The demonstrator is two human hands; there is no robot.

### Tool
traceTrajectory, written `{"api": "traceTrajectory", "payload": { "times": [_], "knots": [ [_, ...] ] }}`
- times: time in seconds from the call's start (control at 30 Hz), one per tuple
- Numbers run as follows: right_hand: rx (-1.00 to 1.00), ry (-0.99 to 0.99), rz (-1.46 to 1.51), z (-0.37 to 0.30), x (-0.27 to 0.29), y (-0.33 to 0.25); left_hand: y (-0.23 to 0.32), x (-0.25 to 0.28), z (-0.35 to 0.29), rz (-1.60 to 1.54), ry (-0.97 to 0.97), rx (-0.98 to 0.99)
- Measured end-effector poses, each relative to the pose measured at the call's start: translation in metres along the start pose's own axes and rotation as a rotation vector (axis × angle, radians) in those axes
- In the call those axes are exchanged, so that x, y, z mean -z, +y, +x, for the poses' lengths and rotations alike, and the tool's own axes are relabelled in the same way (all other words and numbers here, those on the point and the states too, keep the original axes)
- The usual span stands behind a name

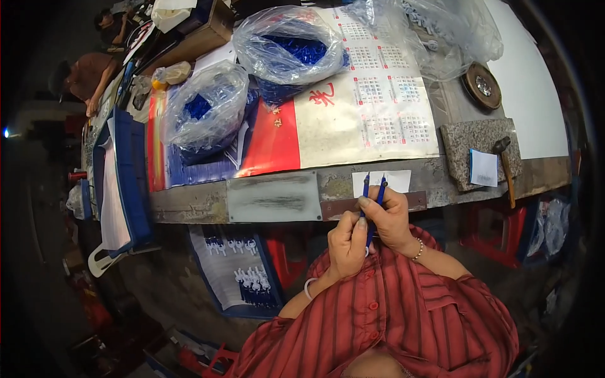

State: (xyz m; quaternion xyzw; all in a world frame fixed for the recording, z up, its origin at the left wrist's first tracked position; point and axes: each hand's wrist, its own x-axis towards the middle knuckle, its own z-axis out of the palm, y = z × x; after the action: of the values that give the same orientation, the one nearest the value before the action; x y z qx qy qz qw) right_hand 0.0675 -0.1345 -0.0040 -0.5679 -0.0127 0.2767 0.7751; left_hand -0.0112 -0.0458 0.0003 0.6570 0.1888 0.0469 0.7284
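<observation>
In front of my chest, at the table's near edge, I hold a blue drawing compass (382, 190) between both hands. Its two slim legs stand apart, with their narrow tips pointing away from me over a small white paper (402, 179). My left hand (347, 244) is closed around the lower part of the left leg, thumb on top. Fingers of my right hand (392, 222) pinch the legs a little higher, the thumb lying across towards the left leg. The hinge end is mostly hidden by my hands.
Two clear plastic bags of blue parts (301, 50) (198, 108) lie on a printed calendar sheet (372, 135). Rightward are a stone slab (459, 148), a hammer (508, 173) and a round dish (482, 87). Blue trays (128, 183) (236, 271) sit left and below; another person (91, 74) works far left.
</observation>
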Motion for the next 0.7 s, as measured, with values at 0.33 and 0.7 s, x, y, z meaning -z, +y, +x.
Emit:
{"api": "traceTrajectory", "payload": {
  "times": [0.33,0.7],
  "knots": [
    [-0.081,0.010,0.017,0.021,0.005,-0.013,-0.006,0.004,0.002,-0.044,-0.001,0.012],
    [0.056,-0.167,-0.146,-0.018,0.017,0.009,-0.008,0.006,0.008,-0.059,0.098,-0.009]
  ]
}}
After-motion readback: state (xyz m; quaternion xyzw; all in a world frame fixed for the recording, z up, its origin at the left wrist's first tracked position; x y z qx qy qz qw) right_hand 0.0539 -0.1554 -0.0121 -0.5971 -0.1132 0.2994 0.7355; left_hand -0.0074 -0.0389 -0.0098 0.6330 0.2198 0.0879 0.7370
